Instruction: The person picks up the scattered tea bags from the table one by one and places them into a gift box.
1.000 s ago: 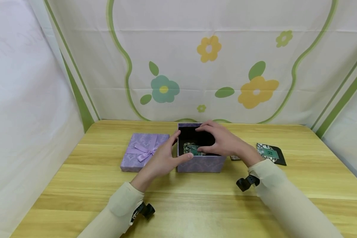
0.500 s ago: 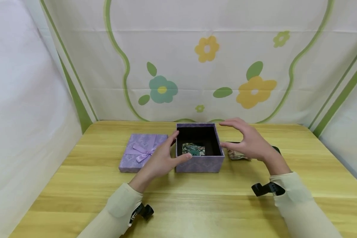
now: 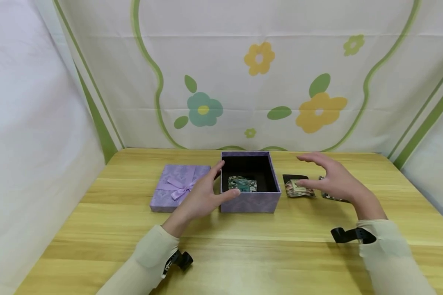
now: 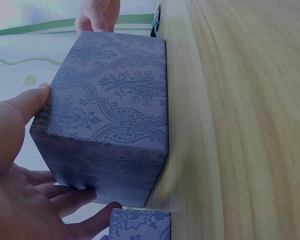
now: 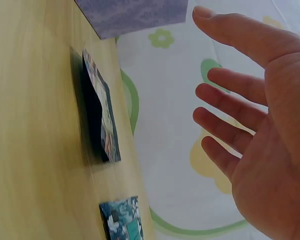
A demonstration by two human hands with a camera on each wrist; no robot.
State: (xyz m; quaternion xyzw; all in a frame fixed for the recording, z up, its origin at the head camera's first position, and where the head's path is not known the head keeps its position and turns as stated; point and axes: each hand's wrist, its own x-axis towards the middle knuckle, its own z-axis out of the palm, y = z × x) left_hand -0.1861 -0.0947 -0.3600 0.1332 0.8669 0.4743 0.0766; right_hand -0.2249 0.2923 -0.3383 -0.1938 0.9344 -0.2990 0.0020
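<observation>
A purple patterned gift box (image 3: 248,203) with a black inside stands lidless on the table. My left hand (image 3: 202,199) holds its near left corner, thumb at the front rim and fingers along the left wall; the left wrist view shows the fingers (image 4: 72,200) against that wall. Inside lies a small green floral packet (image 3: 242,184). To the right of the box my right hand (image 3: 336,180) hangs in the air, thumb and fingers spread, holding nothing. Its thumb overlaps a pinkish floral packet (image 3: 294,189) with a black back. Another floral packet (image 5: 124,220) is partly hidden behind this hand.
The matching purple lid (image 3: 170,186) with a ribbon bow lies left of the box, partly behind my left hand. A floral cloth (image 3: 302,53) hangs behind the wooden table (image 3: 243,254).
My right hand has come out of the box and moved right, over the packets. The green floral packet now lies released in the box. My left hand has stayed at the box corner.
</observation>
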